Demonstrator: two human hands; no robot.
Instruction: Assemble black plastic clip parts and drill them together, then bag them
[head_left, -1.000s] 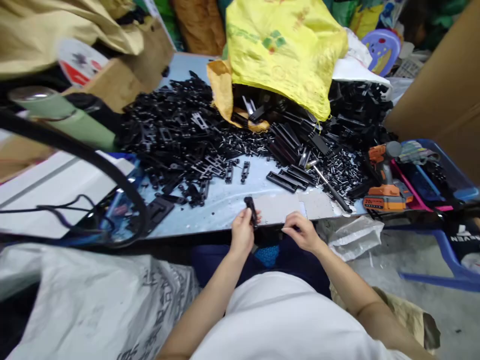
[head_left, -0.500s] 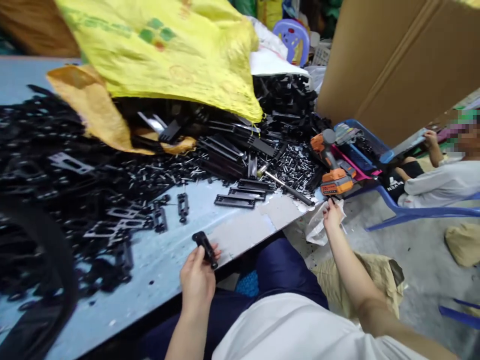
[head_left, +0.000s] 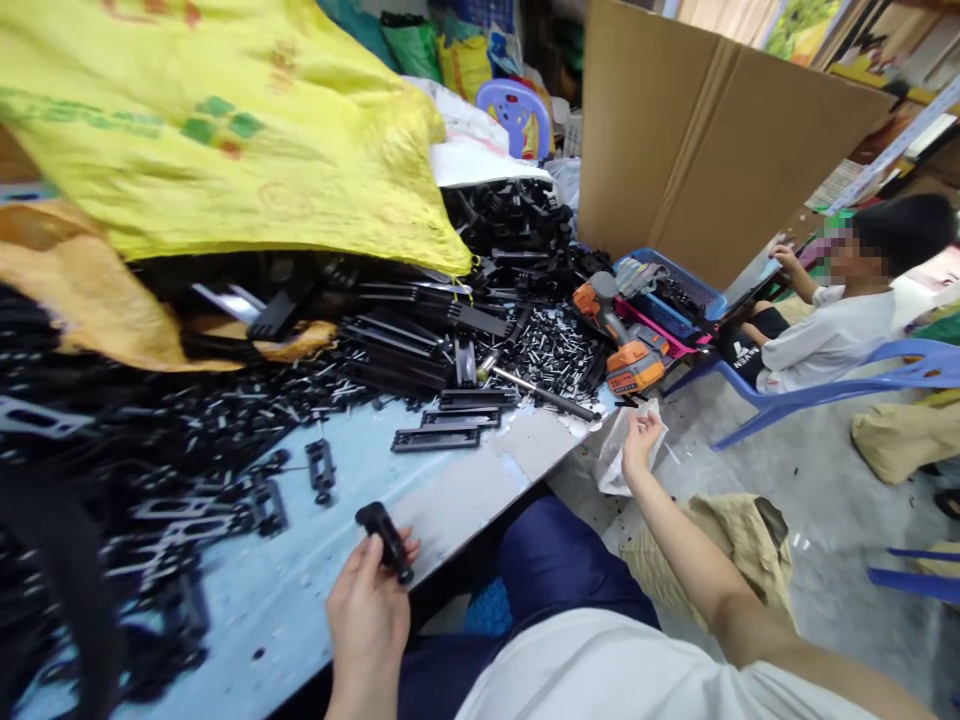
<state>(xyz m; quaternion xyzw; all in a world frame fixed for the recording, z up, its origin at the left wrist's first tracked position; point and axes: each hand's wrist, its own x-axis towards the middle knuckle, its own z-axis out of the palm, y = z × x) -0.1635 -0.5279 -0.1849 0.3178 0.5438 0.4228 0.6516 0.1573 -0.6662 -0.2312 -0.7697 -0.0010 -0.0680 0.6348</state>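
Observation:
My left hand [head_left: 369, 610] grips a black plastic part [head_left: 385, 541], elongated and rounded at its upper end, above the table's front edge. My right hand [head_left: 640, 440] is stretched out past the table corner, its fingers pinched together over a white plastic bag [head_left: 613, 456]. A small dark piece shows at those fingertips, too small to name. Just above that hand lies an orange and black cordless drill [head_left: 628, 358]. A hammer [head_left: 544, 392] rests at the table edge, close to several long black plastic pieces [head_left: 436, 438] and a heap of small screws or pins [head_left: 559, 350].
Heaped black parts [head_left: 225, 420] cover the table's left and back beneath a yellow sack [head_left: 300, 150]. Blue baskets [head_left: 705, 290] and a cardboard sheet [head_left: 697, 130] stand behind the drill. At right a person [head_left: 832, 330] sits on a blue chair [head_left: 825, 385]. A tan sack [head_left: 712, 550] lies on the floor.
The view has turned to the right and up, so the table and both hands appear further left. The black part stays in my left hand; my right hand remains near the drill and bag.

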